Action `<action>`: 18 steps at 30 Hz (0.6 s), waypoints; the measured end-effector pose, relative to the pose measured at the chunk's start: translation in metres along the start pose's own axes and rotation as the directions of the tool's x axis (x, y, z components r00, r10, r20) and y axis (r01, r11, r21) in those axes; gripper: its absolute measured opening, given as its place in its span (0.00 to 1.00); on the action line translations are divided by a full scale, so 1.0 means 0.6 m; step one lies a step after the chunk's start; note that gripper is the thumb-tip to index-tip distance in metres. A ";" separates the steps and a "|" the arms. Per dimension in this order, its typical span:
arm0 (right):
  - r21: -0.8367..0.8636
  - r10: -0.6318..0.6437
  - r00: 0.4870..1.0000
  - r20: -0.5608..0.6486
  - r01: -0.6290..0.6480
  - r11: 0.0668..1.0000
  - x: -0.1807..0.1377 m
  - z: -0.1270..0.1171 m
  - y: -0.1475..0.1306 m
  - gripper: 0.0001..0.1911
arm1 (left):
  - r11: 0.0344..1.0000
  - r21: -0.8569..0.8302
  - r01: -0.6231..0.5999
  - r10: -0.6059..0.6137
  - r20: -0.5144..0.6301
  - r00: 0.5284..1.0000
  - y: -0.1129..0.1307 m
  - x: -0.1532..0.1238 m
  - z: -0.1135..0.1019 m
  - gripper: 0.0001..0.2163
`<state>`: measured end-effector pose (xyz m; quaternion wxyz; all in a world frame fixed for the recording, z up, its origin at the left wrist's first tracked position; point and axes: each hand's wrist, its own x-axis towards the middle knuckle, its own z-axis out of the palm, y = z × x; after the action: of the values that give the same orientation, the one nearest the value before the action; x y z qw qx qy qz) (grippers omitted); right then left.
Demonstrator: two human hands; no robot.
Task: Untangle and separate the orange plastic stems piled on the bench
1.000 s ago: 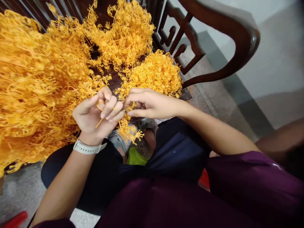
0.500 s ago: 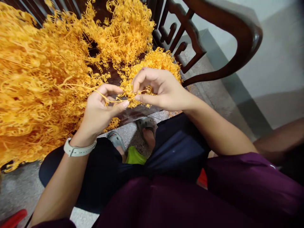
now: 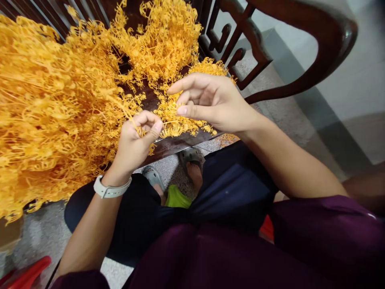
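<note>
My left hand (image 3: 136, 140), with a white watch band (image 3: 110, 189) on the wrist, is curled shut, pinching a thin orange plastic sprig (image 3: 138, 129) between thumb and fingers. My right hand (image 3: 210, 102) hovers just right of it with fingers apart and slightly bent, over a small clump of orange plastic sprigs (image 3: 183, 120); nothing shows in its grip. A very large heap of the same orange sprigs (image 3: 51, 108) covers the dark wooden seat (image 3: 174, 144) to the left and behind.
A dark carved wooden armrest (image 3: 300, 52) curves at the upper right. Below the seat edge lie grey speckled floor (image 3: 33, 237), feet in grey sandals (image 3: 192, 156) and something green (image 3: 176, 197). A red object (image 3: 27, 273) sits at the bottom left.
My right hand has lifted and opened, letting go of the sprig it pinched. My left hand has curled tighter round its sprig. The view has shifted slightly.
</note>
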<state>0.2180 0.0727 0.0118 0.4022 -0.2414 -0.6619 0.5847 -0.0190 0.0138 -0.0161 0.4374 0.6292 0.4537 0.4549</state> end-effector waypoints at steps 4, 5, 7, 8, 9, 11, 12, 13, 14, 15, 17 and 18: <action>0.022 0.058 0.998 0.014 -0.059 0.998 -0.001 0.004 -0.004 0.19 | 0.995 -0.100 -0.011 0.009 -0.018 1.000 -0.006 -0.002 0.009 0.14; 0.041 0.066 0.998 0.023 -0.067 0.997 -0.001 0.007 -0.003 0.18 | 0.993 -0.122 -0.010 0.006 -0.035 0.999 -0.008 -0.003 0.013 0.14; 0.094 0.077 0.996 0.037 -0.080 0.992 -0.001 0.014 0.002 0.18 | 0.983 -0.182 0.001 -0.014 -0.066 0.998 -0.013 -0.004 0.021 0.13; 0.121 0.085 0.996 0.037 -0.089 0.989 -0.001 0.017 0.004 0.19 | 0.976 -0.216 0.024 -0.040 -0.071 0.997 -0.015 -0.004 0.024 0.12; 0.145 0.096 0.995 0.035 -0.100 0.984 -0.001 0.020 0.006 0.20 | 0.967 -0.249 0.054 -0.073 -0.069 0.995 -0.017 -0.005 0.025 0.11; 0.179 0.128 0.991 0.026 -0.131 0.975 0.000 0.025 0.009 0.21 | 0.950 -0.288 0.123 -0.142 -0.047 0.989 -0.018 -0.005 0.025 0.11; 0.192 0.142 0.990 0.019 -0.143 0.971 0.000 0.027 0.010 0.21 | 0.944 -0.292 0.154 -0.171 -0.035 0.985 -0.017 -0.006 0.025 0.10; 0.201 0.150 0.989 0.010 -0.149 0.968 0.000 0.029 0.010 0.21 | 0.942 -0.285 0.176 -0.192 -0.025 0.981 -0.015 -0.006 0.024 0.10; 0.206 0.154 0.988 0.000 -0.150 0.967 0.000 0.031 0.010 0.20 | 0.944 -0.271 0.188 -0.201 -0.019 0.979 -0.011 -0.007 0.024 0.12; 0.207 0.152 0.988 -0.013 -0.146 0.967 0.000 0.033 0.010 0.20 | 0.949 -0.250 0.192 -0.201 -0.008 0.980 -0.007 -0.009 0.025 0.15; 0.200 0.139 0.989 -0.056 -0.125 0.972 0.000 0.036 0.009 0.21 | 0.964 -0.198 0.176 -0.177 0.014 0.984 0.002 -0.011 0.028 0.18; 0.192 0.131 0.988 -0.084 -0.113 0.975 0.000 0.037 0.009 0.21 | 0.971 -0.177 0.158 -0.157 0.021 0.987 0.006 -0.011 0.030 0.17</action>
<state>0.1992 0.0612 0.0067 0.4179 -0.2707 -0.5678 0.6555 -0.0021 0.0039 -0.0173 0.5281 0.5512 0.4581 0.4554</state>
